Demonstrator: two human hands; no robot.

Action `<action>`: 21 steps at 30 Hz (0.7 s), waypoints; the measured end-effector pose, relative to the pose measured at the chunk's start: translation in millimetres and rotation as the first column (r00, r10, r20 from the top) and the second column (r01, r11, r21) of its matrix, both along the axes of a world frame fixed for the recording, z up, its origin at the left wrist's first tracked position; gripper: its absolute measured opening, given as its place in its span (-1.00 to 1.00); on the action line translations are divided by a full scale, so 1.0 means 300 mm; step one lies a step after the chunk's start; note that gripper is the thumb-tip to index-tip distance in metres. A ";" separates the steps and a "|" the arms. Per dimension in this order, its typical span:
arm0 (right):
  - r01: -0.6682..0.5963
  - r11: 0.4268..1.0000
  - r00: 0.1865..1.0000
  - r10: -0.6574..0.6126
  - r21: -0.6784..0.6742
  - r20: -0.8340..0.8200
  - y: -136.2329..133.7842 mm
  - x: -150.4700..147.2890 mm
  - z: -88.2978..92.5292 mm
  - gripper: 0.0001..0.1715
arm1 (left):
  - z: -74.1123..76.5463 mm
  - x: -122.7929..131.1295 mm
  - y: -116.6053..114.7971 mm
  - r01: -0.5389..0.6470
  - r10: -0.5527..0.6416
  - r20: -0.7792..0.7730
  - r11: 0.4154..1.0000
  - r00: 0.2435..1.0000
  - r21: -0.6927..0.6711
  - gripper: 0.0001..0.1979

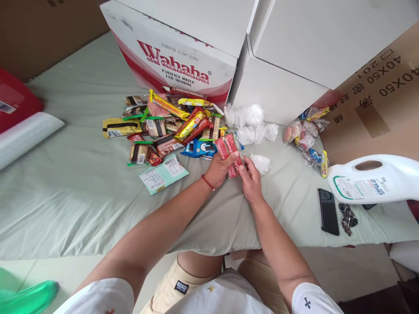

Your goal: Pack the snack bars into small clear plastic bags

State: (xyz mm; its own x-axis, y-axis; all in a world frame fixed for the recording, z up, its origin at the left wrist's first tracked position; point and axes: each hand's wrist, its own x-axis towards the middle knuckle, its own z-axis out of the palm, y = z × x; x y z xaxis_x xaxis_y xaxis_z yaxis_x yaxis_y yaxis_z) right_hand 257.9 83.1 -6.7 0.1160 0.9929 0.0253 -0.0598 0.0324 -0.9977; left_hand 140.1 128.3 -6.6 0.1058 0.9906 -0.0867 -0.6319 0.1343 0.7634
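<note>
My left hand (pixel 220 169), with a red cord on its wrist, is closed around red snack packets (pixel 225 146) with pale print. My right hand (pixel 251 179) pinches clear plastic film at their right side; its fingertips partly hide the film. Just beyond and to the left lies a pile of wrapped snacks, among them a blue cookie packet (pixel 198 149) and a yellow-wrapped bar (pixel 191 124). Crumpled clear plastic bags (pixel 254 115) sit beyond my hands, and another plastic clump (pixel 261 164) rests beside my right hand. A pale green packet (pixel 163 173) lies left of my left forearm.
A Wahaha carton (pixel 176 65) and white boxes (pixel 281 83) stand at the back. On the right are bagged snacks (pixel 306 137), a brown carton (pixel 369 104), a white jug (pixel 376 179), a black phone (pixel 328 211) and keys (pixel 348 219). A plastic roll (pixel 29 135) lies left.
</note>
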 end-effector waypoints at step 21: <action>-0.085 0.765 0.558 -0.494 0.639 0.667 0.008 0.067 0.021 -0.49 | 0.035 -0.074 0.006 0.392 -0.331 0.437 0.918 0.836 -0.056 -0.53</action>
